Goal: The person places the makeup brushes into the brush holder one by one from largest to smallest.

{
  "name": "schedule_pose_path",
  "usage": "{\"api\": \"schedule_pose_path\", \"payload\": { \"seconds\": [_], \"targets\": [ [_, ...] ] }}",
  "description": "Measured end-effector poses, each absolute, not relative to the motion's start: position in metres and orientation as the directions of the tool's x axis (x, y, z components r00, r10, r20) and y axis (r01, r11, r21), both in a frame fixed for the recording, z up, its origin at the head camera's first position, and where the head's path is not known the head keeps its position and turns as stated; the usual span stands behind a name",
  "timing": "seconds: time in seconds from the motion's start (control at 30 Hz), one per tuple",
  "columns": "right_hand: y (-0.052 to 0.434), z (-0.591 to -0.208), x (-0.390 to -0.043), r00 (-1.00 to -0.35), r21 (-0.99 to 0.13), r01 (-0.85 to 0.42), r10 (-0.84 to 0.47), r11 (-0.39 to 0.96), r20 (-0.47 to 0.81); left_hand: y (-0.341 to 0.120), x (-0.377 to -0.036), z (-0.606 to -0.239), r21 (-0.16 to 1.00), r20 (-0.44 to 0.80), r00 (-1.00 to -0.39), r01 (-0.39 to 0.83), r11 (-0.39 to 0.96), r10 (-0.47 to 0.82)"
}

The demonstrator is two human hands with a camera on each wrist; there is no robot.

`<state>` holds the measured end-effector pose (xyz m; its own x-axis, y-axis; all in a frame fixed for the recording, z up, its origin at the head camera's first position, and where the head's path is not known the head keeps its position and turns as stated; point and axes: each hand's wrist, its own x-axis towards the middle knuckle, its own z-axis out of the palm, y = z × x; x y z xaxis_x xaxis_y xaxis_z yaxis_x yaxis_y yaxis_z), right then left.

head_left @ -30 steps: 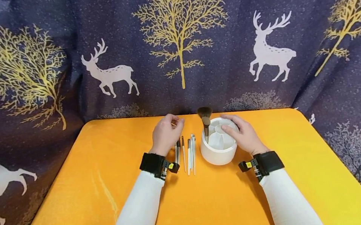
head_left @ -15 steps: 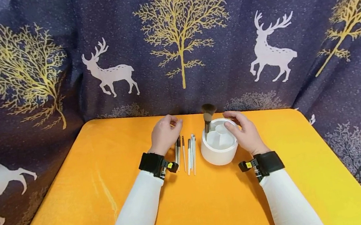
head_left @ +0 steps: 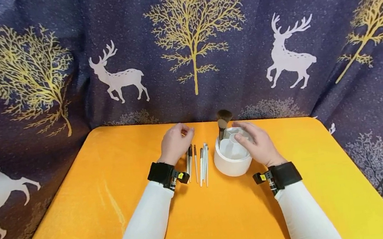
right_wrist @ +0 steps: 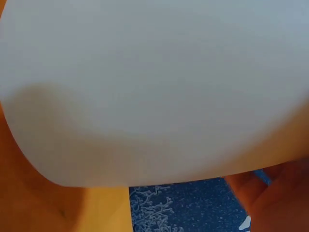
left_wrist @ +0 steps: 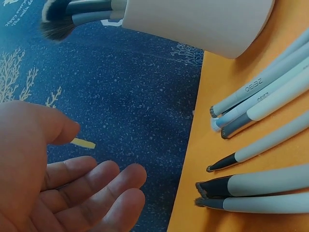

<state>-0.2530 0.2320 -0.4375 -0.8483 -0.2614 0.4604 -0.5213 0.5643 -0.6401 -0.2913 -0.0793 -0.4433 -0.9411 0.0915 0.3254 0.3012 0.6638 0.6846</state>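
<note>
A white round brush holder [head_left: 233, 166] with inner compartments stands upright on the table. Two makeup brushes with dark, fluffy heads [head_left: 224, 116] stick up from its left side. My right hand [head_left: 261, 147] grips the holder at its right rim, thumb over the edge and fingers round the far side; the holder's wall [right_wrist: 154, 87] fills most of the right wrist view. Left of the holder lie several slim makeup brushes [head_left: 203, 166], bristles pointing away from me. Just beyond them hovers my left hand [head_left: 175, 145], its fingers [left_wrist: 96, 179] loosely curled around nothing.
An orange cloth covers the table [head_left: 205, 222]. Close behind its far edge hangs a dark blue curtain [head_left: 154, 59] printed with trees and white deer. The loose brushes lie side by side between my left hand and the holder.
The holder has turned under my right hand, carrying its upright brushes a little to the right and back. My right fingers have shifted along the rim. My left hand has hardly moved.
</note>
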Motion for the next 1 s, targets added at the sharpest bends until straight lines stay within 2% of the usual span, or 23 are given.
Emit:
{"api": "schedule_pose_path", "payload": {
  "seconds": [0.23,0.57,0.73,1.0],
  "targets": [
    [0.232,-0.432,-0.25,-0.844,-0.618,-0.512,-0.217,0.597,0.49,-0.081,-0.29,-0.441,0.693,0.317,-0.943,0.304,0.654,0.103],
    [0.229,-0.434,-0.251,-0.899,-0.643,-0.434,-0.255,0.631,0.357,-0.083,-0.29,-0.444,0.664,0.27,-0.955,0.279,0.693,0.126],
    [0.229,-0.434,-0.251,-0.909,-0.653,-0.416,-0.268,0.633,0.32,-0.087,-0.291,-0.447,0.664,0.194,-0.971,0.232,0.71,0.136],
    [0.229,-0.436,-0.252,-0.906,-0.661,-0.421,-0.252,0.621,0.34,-0.095,-0.298,-0.454,0.615,0.028,-0.991,0.12,0.78,0.13]
  ]
}}
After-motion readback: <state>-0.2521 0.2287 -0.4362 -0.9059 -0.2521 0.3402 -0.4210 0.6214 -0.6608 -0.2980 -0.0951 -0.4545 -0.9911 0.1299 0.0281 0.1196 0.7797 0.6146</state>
